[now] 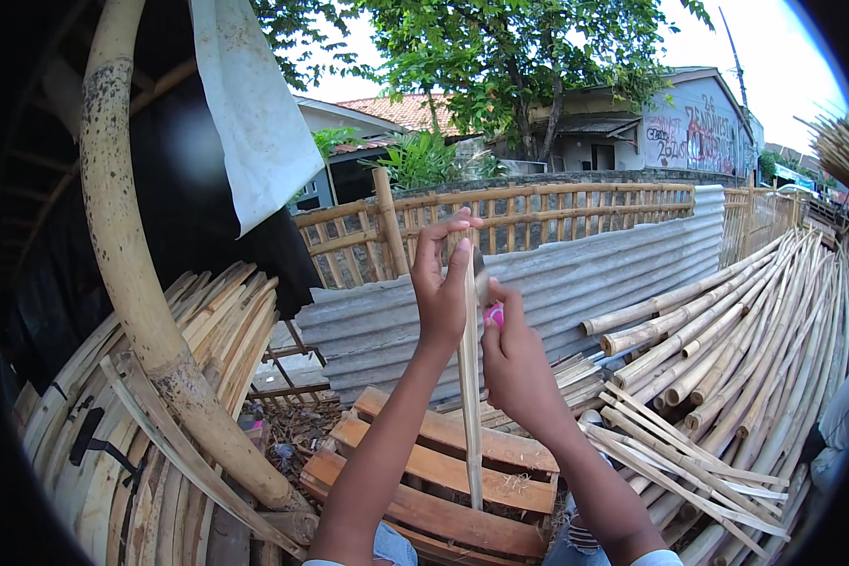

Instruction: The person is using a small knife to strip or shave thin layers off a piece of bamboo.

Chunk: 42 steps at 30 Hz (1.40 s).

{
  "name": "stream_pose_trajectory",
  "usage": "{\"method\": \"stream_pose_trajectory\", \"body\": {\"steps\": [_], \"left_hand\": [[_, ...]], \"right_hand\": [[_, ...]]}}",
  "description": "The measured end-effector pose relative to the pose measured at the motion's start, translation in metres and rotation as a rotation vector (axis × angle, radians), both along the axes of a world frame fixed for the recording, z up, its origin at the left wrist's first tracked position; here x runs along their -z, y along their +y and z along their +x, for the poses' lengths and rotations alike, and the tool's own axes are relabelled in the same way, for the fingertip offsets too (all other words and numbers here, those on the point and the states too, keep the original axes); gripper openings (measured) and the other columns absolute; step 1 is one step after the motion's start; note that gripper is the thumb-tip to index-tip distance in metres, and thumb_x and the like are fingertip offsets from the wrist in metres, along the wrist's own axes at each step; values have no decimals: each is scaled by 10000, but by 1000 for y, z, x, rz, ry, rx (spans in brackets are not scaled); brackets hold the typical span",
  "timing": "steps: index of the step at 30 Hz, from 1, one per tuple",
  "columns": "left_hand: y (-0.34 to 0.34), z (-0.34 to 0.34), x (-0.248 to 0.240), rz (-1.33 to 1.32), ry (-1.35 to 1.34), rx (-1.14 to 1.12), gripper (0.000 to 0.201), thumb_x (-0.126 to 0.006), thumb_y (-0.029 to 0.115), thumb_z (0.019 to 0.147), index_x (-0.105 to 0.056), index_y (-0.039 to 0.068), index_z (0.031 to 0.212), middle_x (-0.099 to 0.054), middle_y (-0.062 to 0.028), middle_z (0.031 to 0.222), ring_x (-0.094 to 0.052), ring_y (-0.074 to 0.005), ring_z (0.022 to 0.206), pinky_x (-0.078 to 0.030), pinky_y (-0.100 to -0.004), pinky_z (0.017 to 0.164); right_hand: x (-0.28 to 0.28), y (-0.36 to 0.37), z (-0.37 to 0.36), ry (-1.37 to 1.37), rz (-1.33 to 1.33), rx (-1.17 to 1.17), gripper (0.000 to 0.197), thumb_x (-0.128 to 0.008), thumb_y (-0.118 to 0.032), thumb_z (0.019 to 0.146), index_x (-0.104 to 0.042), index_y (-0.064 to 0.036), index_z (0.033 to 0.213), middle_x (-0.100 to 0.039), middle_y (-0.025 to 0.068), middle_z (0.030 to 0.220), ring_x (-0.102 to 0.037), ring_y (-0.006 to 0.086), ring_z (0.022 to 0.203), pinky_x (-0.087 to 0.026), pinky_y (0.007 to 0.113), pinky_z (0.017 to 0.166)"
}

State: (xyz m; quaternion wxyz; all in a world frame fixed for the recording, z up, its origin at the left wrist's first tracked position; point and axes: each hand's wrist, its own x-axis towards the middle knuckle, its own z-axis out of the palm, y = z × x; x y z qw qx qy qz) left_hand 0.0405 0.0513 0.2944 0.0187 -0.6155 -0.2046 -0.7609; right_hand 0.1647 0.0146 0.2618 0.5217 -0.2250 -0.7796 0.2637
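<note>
A long, pale bamboo strip stands nearly upright in front of me, its lower end over a slatted wooden crate. My left hand is closed around the strip near its top. My right hand grips a knife with a pink handle. The dark blade points up and lies close along the strip's right side, just below my left fingertips. Whether the edge has entered the bamboo I cannot tell.
Split bamboo is stacked at the left behind a thick bamboo post. Cut strips and many whole poles lie at the right. Corrugated sheeting and a bamboo fence stand ahead. Part of another person shows at the right edge.
</note>
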Motion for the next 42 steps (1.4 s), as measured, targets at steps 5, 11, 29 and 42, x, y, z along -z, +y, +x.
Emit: {"method": "stream_pose_trajectory", "body": {"steps": [5, 11, 29, 42], "left_hand": [[-5, -6, -3, -11, 16, 108, 222, -397, 68, 895, -523, 25, 1073, -591, -145, 1106, -484, -250, 1192, -295, -385, 1075], [-2, -9, -2, 15, 23, 86, 280, -384, 124, 865, -525, 8, 1077, -588, -168, 1109, -479, -275, 1187, -283, -392, 1070], [-1, -14, 2, 17, 7, 156, 351, -348, 169, 852, -484, -19, 1114, -542, -217, 1174, -480, -293, 1190, -298, -420, 1073], [-13, -6, 8, 19, 33, 74, 338, -373, 181, 829, -512, -1, 1078, -594, -185, 1095, -467, -293, 1214, -141, -432, 1129]], "right_hand": [[-40, -15, 15, -83, -165, -70, 379, -352, -122, 955, -327, -35, 1323, -507, 103, 558, -533, 197, 418, -445, 358, 419], [-12, -2, 1, -90, -161, 6, 372, -389, -118, 929, -368, -18, 1287, -554, 232, 626, -591, 371, 580, -447, 468, 585], [-7, -5, -17, -38, 87, 87, 363, -370, -110, 930, -330, -13, 1278, -548, 272, 627, -568, 423, 545, -415, 513, 547], [-15, -26, 6, -150, -77, 3, 405, -382, -92, 922, -300, 5, 1307, -566, 333, 721, -560, 508, 703, -380, 589, 651]]}}
